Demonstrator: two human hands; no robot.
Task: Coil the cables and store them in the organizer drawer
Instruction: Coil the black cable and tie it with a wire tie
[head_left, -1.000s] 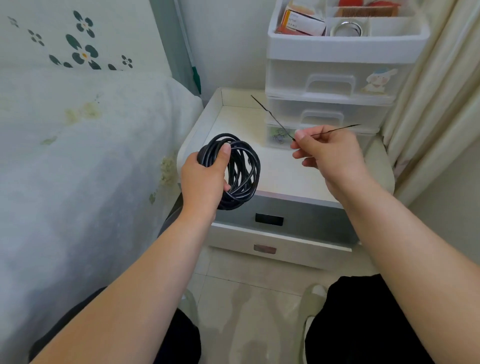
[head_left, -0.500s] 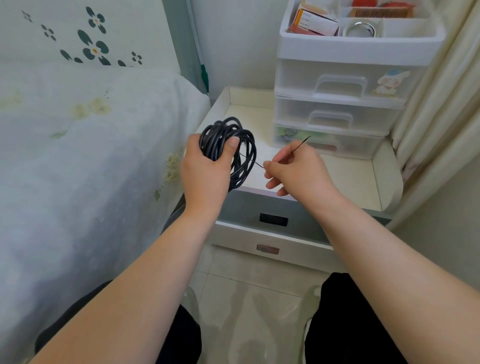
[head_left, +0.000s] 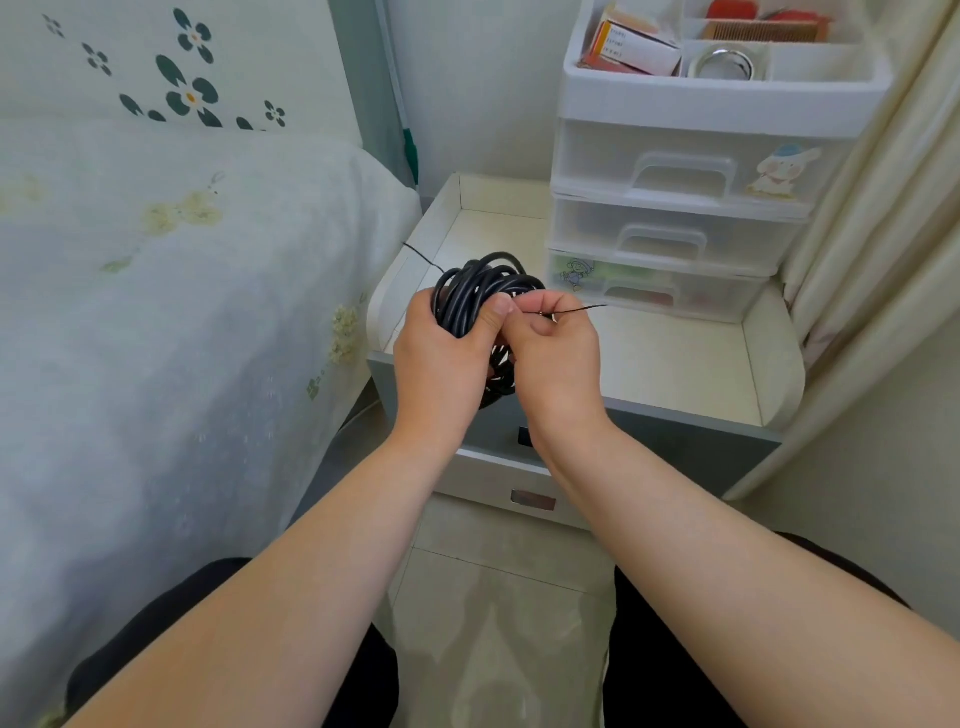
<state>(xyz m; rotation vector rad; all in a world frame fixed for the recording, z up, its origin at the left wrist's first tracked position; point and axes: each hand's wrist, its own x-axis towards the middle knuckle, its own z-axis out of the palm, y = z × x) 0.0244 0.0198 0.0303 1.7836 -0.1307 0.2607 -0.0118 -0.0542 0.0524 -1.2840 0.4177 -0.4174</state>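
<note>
Filling the left of the view, the bed (head_left: 171, 322) lies beside a tabletop (head_left: 675, 364) whose back right corner carries the organizer (head_left: 691, 171), its three drawers all closed. In front of the tabletop's near left part, the left hand (head_left: 441, 358) grips the cable (head_left: 478, 291), a black coil, with the thumb pressed over the strands. The right hand (head_left: 556, 353) touches the left and pinches a thin tie (head_left: 582, 310) whose ends stick out on either side of the coil.
</note>
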